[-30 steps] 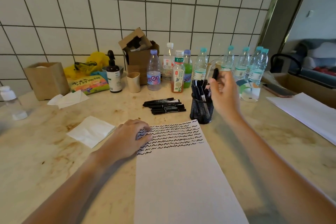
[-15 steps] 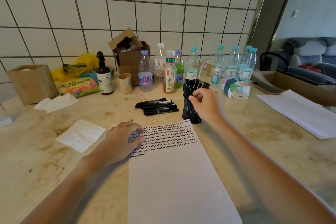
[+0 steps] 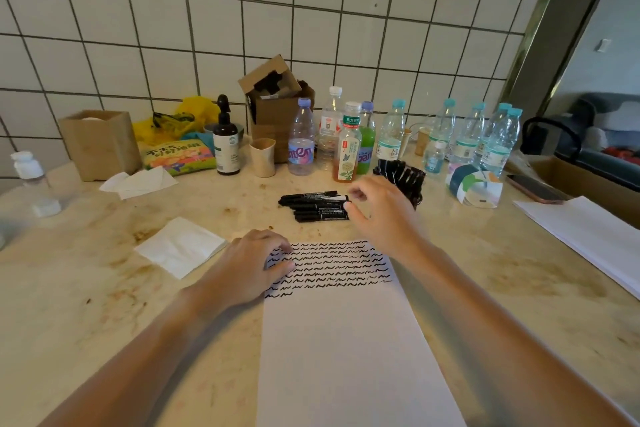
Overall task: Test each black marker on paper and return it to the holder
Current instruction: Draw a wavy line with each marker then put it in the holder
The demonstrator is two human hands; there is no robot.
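the left hand (image 3: 247, 267) lies flat on the top left corner of the white paper (image 3: 346, 350), its fingers loosely bent and pressing the sheet down on the table (image 3: 86, 288); it holds nothing. the upper part of the paper is covered with rows of short black wavy lines, and the lower part is blank. the right hand (image 3: 382, 215) is above the table just behind the paper, at the right end of a small pile of black markers (image 3: 313, 206). its thumb and fingers are spread apart and a little curved, with the fingertips very near the ends of the markers, but they do not close on any of them; whether a fingertip touches a marker, i cannot tell. the markers lie side by side on the table, between the paper and the row of bottles. just behind the right hand stands the black holder (image 3: 403, 180), partly hidden by the hand, with many black markers standing in it. further back, along the tiled wall (image 3: 242, 28), there is a row of plastic bottles (image 3: 391, 135), a dark pump bottle (image 3: 225, 146), a small cup (image 3: 262, 157), an open cardboard box (image 3: 277, 104) and a brown box (image 3: 98, 144) at the left. a folded white napkin (image 3: 180, 246) lies on the table left of the paper, and a second stack of white sheets (image 3: 588, 236) lies at the right edge, near a phone (image 3: 535, 188).
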